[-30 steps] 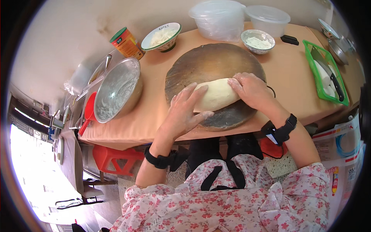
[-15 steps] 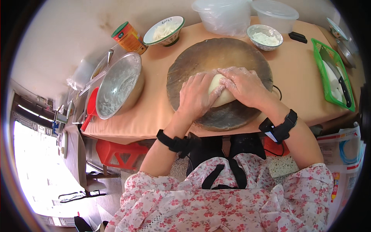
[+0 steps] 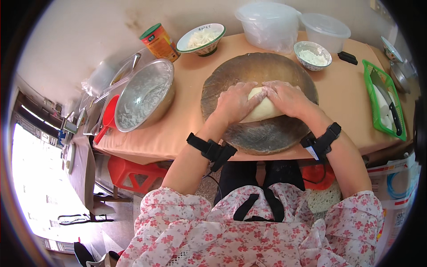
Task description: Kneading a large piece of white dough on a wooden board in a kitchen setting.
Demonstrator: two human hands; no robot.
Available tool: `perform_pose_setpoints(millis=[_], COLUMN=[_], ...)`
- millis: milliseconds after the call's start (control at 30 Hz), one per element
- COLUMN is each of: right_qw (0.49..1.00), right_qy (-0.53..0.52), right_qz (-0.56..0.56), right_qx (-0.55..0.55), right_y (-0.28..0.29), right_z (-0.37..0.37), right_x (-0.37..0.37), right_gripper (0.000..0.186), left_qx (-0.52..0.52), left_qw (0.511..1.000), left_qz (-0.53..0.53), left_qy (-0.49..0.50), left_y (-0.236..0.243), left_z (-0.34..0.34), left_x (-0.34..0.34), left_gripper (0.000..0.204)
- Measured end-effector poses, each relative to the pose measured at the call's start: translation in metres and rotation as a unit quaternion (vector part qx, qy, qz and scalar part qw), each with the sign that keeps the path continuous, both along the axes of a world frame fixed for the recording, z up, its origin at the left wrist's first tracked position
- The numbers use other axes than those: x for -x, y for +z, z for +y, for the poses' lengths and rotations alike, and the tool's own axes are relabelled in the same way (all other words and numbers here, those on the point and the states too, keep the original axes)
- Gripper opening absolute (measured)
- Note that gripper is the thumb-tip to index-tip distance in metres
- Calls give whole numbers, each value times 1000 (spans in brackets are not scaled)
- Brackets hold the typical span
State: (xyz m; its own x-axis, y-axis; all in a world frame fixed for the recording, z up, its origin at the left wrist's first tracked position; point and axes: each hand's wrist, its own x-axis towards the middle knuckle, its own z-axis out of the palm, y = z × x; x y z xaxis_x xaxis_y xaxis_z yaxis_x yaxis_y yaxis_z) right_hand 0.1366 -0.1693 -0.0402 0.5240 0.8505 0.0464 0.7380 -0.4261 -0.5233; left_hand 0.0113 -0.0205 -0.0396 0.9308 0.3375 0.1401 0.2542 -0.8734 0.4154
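Note:
A smooth lump of pale dough [image 3: 263, 111] lies on a round wooden chopping board [image 3: 262, 139]. My left hand [image 3: 235, 102] is curled over its left side, thumb angled across the top. From the right, my right hand [image 3: 287, 99] wraps over the other side, and the two hands nearly meet at the dough's far edge. White flour coats the fingers of both. Part of the dough is hidden under my palms and fingers. Each wrist carries a black strap.
On the left are a floury metal bowl [image 3: 147, 98], a red scoop [image 3: 106, 120] and an orange can [image 3: 160, 42]. Behind the board stand a bowl of white shreds [image 3: 202, 39], a flour bowl [image 3: 313, 56] and plastic tubs [image 3: 267, 26]. A green basket [image 3: 373, 80] at right holds a knife [image 3: 395, 116].
My left hand has shifted a little farther from me across the board. More of the dough's near side shows, and it looks wider. The whole view has moved slightly.

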Motion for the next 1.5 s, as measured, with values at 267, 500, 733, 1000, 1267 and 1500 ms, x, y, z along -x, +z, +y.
perform_pose_setpoints(millis=[267, 500, 733, 1000, 1267, 1500], right_qw=[995, 956, 911, 892, 884, 883], right_qy=[20, 19, -28, -46, -58, -54], right_qz=[-89, -223, -333, -354, -367, -357], right_qx=[-44, -190, -241, -278, -284, -299], right_y=[-10, -33, -62, -81, -85, -89], right_z=[-21, -41, -66, -60, -55, -55], right_x=[21, 48, 85, 81, 76, 73], right_gripper=[46, 42, 54, 54, 54, 55], left_qx=[-80, -176, -264, -273, -276, -275], left_qw=[996, 959, 910, 890, 889, 889], left_qz=[-45, -220, -320, -365, -367, -366], left_qy=[5, 6, 9, 3, 3, 2], left_y=[-9, -38, -69, -80, -81, -82], left_z=[-24, -47, -66, -58, -55, -56], left_x=[26, 47, 75, 66, 64, 62], left_gripper=[52, 56, 64, 61, 63, 63])
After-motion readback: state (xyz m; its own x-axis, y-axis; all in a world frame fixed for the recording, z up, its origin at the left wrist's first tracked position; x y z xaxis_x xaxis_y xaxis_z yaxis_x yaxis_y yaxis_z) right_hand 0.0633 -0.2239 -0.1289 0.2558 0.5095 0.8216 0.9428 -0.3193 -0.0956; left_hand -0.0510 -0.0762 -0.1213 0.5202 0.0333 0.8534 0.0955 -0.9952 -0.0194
